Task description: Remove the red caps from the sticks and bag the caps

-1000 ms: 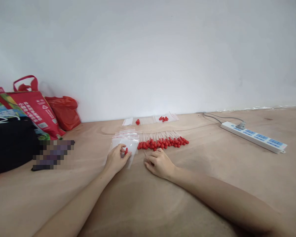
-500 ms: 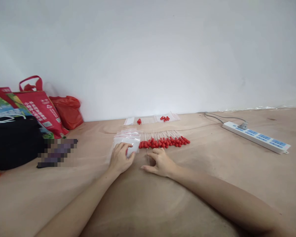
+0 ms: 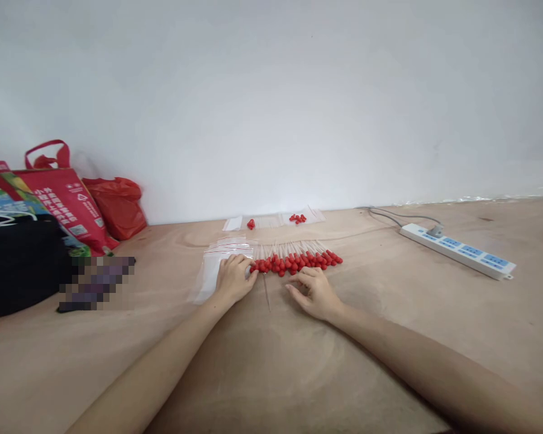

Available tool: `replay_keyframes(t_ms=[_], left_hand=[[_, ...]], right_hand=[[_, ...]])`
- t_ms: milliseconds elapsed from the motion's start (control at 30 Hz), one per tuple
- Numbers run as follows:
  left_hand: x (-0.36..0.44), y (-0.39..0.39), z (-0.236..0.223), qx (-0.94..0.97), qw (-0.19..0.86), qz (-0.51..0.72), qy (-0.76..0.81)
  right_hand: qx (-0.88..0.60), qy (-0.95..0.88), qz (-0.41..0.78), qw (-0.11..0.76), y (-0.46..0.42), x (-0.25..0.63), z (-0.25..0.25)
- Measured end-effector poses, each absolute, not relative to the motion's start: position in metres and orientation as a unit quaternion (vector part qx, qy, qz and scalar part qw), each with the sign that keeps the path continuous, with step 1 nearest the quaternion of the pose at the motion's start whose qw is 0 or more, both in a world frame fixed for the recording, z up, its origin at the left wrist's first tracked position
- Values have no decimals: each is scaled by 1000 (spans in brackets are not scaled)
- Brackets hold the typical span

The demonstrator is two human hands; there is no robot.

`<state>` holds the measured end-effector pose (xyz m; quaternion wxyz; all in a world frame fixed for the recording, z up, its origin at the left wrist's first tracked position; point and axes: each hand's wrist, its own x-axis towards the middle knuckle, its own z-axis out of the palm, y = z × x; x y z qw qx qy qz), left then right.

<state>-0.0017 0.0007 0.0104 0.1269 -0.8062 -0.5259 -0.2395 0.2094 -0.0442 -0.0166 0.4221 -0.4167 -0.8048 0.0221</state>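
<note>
A row of several thin sticks with red tips [image 3: 298,260] lies on the wooden surface [image 3: 271,374]. My left hand [image 3: 233,279] lies flat on a stack of clear zip bags [image 3: 208,274], with its fingertips touching the left end of the row. My right hand [image 3: 315,293] rests just in front of the row, fingers stretched out and apart, holding nothing. One bare thin stick [image 3: 266,290] lies on the surface between my hands.
More clear bags with a few red caps [image 3: 297,218] lie by the white wall. A white power strip [image 3: 457,252] with its cable is at the right. Red shopping bags [image 3: 67,199] and a black bag [image 3: 20,265] stand at the left.
My left hand slid up and right over the bags to the row's left end. My right hand moved right and spread its fingers, and a thin stick now lies between the hands.
</note>
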Motion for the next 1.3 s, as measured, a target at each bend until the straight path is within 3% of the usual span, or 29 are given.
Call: replay_keyframes(t_ms=[300,400,533,1033,1300], left_hand=[[-13,-25,12,-768,126,-397,-486],[-14,-40,12,-817,91,-382,-423],[-12,-45,9,-867,36,-333,-368],[4,-49,5,-904,26,-267,-334],[4,-48,6,-898,32,-280,-339]], right_hand=[[-415,-791,3,450,-43,211,-19],[-401,-787,-53,466,-44,213,-15],[-362,-831,-101,411,-47,213,-9],[-348,-883,-62,308,-43,205,-17],[-359,-878,4,316,-52,214,-10]])
